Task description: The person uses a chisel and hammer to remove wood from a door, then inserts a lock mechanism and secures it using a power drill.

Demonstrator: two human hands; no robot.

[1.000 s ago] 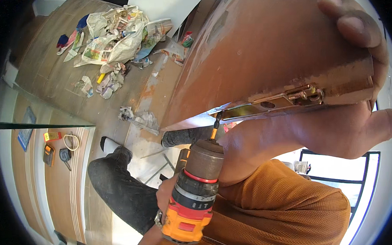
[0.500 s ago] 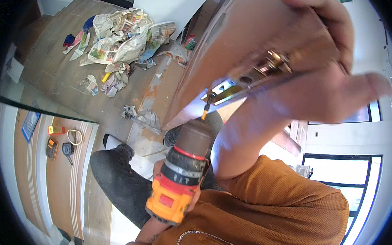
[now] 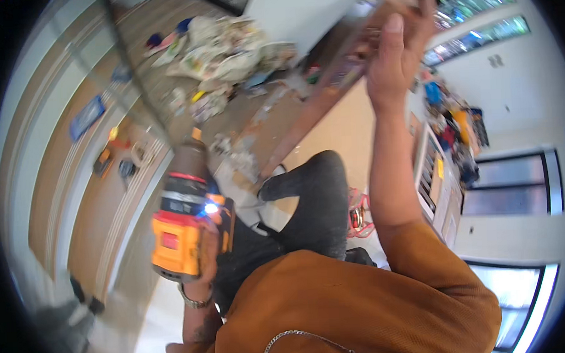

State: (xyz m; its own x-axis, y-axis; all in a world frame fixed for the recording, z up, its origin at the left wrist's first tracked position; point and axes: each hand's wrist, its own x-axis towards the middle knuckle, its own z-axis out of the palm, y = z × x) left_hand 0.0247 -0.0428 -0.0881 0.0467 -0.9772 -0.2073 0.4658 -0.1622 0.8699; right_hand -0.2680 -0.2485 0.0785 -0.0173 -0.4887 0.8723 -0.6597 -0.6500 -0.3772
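My left hand [image 3: 207,258] is wrapped round the handle of a yellow, red and black cordless drill [image 3: 182,222]. The drill points away from me with its small lamp lit, and its bit tip stands clear of the wood. Up at the right, my right hand [image 3: 393,74] holds the upper end of a long brown wooden door [image 3: 311,118], with its thumb on the near side and fingers around the far part. The door leans diagonally past my bent knee. Blur and my hand hide the metal lock in its edge.
Crumpled newspaper [image 3: 220,50] lies on the floor at the far left. On the step [image 3: 95,210] at the left are a blue packet [image 3: 87,117], an orange-black tool [image 3: 103,161] and keys [image 3: 127,168]. A red-framed object [image 3: 360,214] stands beyond my knee; piled goods [image 3: 457,125] line the right wall.
The drill has drawn back from the lock and swung to the left. My right hand and the door have moved farther away from me, and the view has shifted.
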